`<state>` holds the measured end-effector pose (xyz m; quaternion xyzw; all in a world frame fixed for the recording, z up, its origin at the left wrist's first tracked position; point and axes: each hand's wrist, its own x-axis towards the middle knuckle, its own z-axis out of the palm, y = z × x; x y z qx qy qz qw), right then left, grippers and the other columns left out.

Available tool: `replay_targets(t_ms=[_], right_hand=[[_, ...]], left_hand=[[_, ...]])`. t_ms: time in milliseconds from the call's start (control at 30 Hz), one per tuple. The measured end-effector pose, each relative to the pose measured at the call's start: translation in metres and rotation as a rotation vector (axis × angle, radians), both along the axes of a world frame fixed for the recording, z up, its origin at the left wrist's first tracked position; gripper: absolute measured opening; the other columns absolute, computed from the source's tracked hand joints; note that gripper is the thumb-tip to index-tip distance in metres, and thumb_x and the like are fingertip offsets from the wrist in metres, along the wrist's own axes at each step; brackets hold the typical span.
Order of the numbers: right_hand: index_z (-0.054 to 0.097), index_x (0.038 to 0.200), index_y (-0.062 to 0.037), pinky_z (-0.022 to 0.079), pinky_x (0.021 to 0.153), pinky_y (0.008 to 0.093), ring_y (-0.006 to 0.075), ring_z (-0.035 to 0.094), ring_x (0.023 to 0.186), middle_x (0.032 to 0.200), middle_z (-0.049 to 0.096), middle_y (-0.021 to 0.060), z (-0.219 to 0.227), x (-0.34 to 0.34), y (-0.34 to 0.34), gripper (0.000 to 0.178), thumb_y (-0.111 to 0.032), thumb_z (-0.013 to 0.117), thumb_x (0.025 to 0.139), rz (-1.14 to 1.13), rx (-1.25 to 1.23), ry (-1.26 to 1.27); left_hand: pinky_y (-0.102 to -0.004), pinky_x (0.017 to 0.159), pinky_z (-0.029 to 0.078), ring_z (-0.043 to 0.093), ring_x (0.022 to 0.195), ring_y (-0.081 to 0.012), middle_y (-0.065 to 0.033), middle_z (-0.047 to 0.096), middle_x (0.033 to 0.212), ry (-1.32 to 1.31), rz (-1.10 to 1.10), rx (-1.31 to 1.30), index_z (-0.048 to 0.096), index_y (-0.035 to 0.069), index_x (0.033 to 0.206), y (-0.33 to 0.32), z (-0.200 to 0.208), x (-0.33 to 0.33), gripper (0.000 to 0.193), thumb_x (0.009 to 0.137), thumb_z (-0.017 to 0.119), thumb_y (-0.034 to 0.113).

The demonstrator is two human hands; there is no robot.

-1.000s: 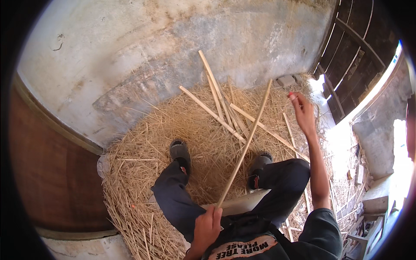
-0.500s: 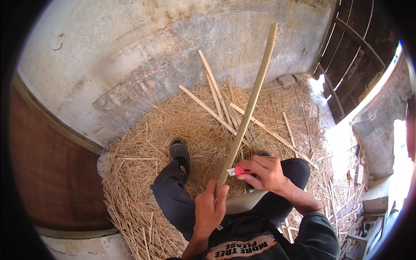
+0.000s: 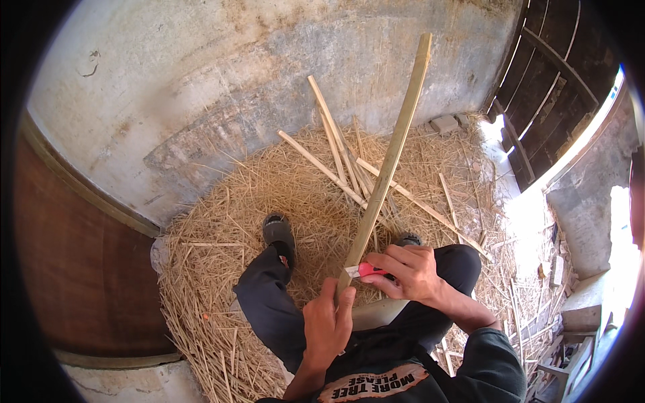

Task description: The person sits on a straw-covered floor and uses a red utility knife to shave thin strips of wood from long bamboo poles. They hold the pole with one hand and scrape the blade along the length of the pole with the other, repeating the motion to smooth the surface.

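A long, flat wooden strip (image 3: 391, 161) slants up and away from my lap toward the wall. Its near end sits in my left hand (image 3: 327, 321), whose fingers and thumb close around it. My right hand (image 3: 408, 274) grips a red utility knife (image 3: 368, 269), thumb underneath and fingers over the handle. The knife's short blade touches the strip just above my left hand. Part of the handle is hidden in my palm.
Straw (image 3: 222, 295) and thin slivers cover the floor. Several split sticks (image 3: 322, 166) lie piled ahead, near the stained wall (image 3: 222, 74). My shoe (image 3: 277, 232) rests on the straw. A brown panel (image 3: 87, 269) stands at left, dark wooden boards (image 3: 547, 80) at far right.
The knife has shifted slightly toward me and left, its blade now lying against the strip. The strip has turned slightly in my left hand, which keeps its place.
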<state>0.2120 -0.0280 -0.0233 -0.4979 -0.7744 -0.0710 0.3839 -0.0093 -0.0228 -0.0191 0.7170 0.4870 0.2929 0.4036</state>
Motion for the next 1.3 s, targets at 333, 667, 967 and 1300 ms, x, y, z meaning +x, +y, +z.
replay_targets(t_ms=[333,667,967,1300], right_hand=[[0.078,0.104,-0.0109,0.046,0.049,0.0314,0.0164,0.059,0.053,0.07,0.057,-0.002,0.004,0.0,0.0,0.04,-0.036,0.092,0.077,-0.015,0.055,-0.01],[0.079,0.103,-0.0111,0.045,0.048,0.0316,0.016,0.058,0.052,0.067,0.055,-0.0022,0.009,0.005,0.001,0.038,-0.037,0.091,0.078,-0.026,0.079,-0.017],[0.081,0.104,-0.0142,0.045,0.047,0.0324,0.0155,0.059,0.052,0.068,0.059,-0.002,0.012,0.015,0.012,0.032,-0.038,0.089,0.083,-0.084,0.121,0.025],[0.081,0.104,-0.0095,0.053,0.055,0.0331,0.0207,0.07,0.063,0.08,0.074,0.0055,0.025,0.047,0.029,0.025,-0.027,0.088,0.088,-0.188,0.049,0.121]], left_hand=[[-0.0497,0.055,0.046,0.065,0.058,-0.0424,-0.0195,0.059,0.063,0.001,-0.008,0.0,0.058,0.003,0.099,-0.001,0.004,0.0,0.034,0.113,0.055,0.034],[-0.0486,0.053,0.047,0.065,0.056,-0.0415,-0.0186,0.059,0.062,-0.004,0.0,0.002,0.058,0.003,0.097,-0.008,0.002,-0.004,0.032,0.112,0.057,0.031],[-0.0487,0.054,0.048,0.067,0.058,-0.0416,-0.0179,0.06,0.062,0.023,-0.003,-0.026,0.059,0.004,0.098,-0.014,-0.004,-0.013,0.03,0.112,0.058,0.032],[-0.0496,0.057,0.05,0.068,0.062,-0.0436,-0.0189,0.061,0.063,0.052,-0.026,-0.068,0.059,0.004,0.099,-0.027,-0.017,-0.027,0.031,0.112,0.057,0.032]])
